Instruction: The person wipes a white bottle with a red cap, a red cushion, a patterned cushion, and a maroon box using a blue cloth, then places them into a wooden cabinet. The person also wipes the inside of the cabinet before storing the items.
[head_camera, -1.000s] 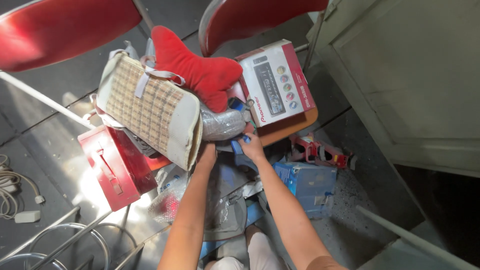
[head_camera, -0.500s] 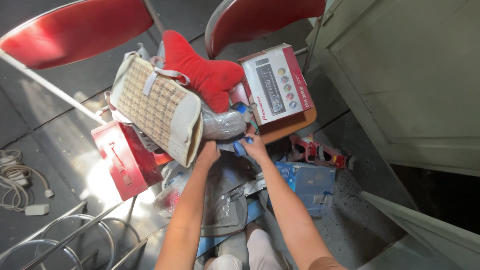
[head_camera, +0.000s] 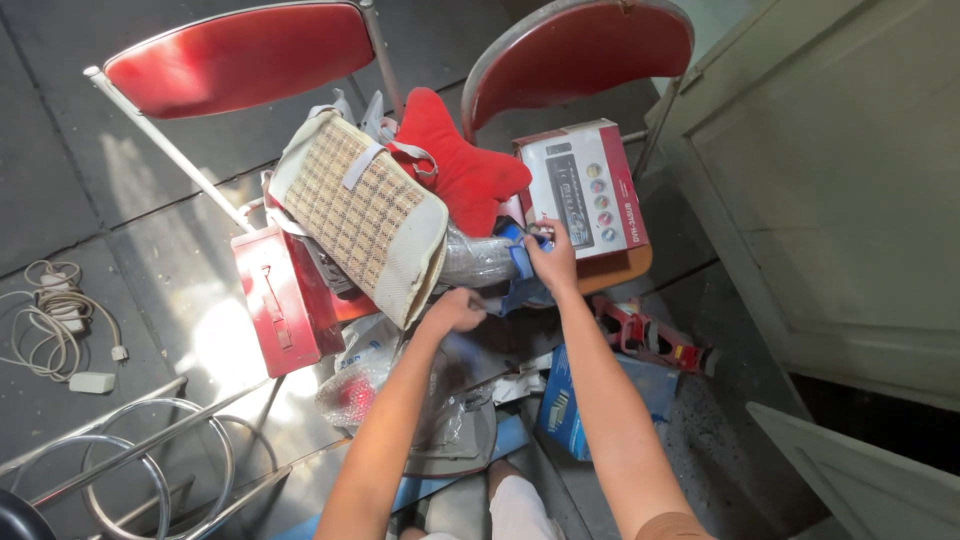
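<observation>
My left hand (head_camera: 452, 309) is curled under the lower edge of a beige woven seat cushion (head_camera: 362, 213), next to a grey plastic-wrapped bundle (head_camera: 477, 262); whether it grips anything is hidden. My right hand (head_camera: 551, 262) pinches the blue end (head_camera: 515, 250) of that bundle, beside a white and red boxed car stereo (head_camera: 585, 190). A red star-shaped pillow (head_camera: 452, 165) lies behind the bundle. All of this is heaped on a wooden board (head_camera: 620, 272) among the chairs.
Two red-seated metal chairs (head_camera: 240, 55) (head_camera: 580, 50) stand behind the heap. A red metal box (head_camera: 285, 300) leans at the left, a blue carton (head_camera: 575, 415) and a red tool (head_camera: 650, 335) lie below. A white cable (head_camera: 60, 320) and chrome tubes (head_camera: 150, 470) are at the left, a grey door (head_camera: 830, 200) at the right.
The view has shifted, so the heap sits further right. My right hand has moved up to the bundle's blue end, and my left hand has stayed under the cushion.
</observation>
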